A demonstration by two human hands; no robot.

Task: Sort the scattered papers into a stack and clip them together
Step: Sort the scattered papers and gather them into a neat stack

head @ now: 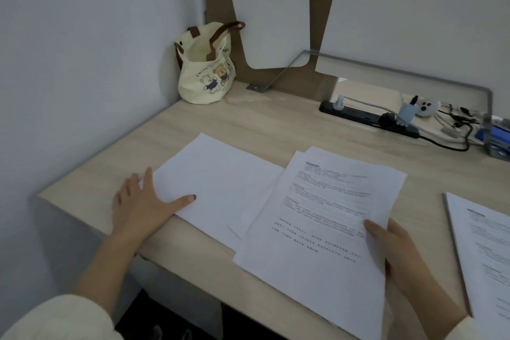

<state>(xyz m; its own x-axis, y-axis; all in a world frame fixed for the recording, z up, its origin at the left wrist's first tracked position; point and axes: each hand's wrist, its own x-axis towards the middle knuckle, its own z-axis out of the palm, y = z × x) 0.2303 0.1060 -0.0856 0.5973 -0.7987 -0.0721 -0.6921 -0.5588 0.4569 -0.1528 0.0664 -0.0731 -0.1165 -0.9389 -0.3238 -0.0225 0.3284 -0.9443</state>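
A blank white sheet [220,185] lies on the left half of the wooden desk [262,124]. My left hand [140,201] rests on its left edge, thumb on top of the paper and fingers straight beside it. A printed sheet [325,218] overlaps the blank one on the right, with another sheet's corner showing under its top. My right hand [394,251] pinches the printed sheet's right edge, thumb on top and fingers underneath. A further printed page [485,251] lies at the far right edge of the desk. No clip can be made out.
A cream tote bag with bear print [204,69] stands in the back left corner. A black power strip [367,116] with plugs and cables runs along the back right, behind a clear panel [386,63]. A blue object [494,138] sits far right. The wall closes the left side.
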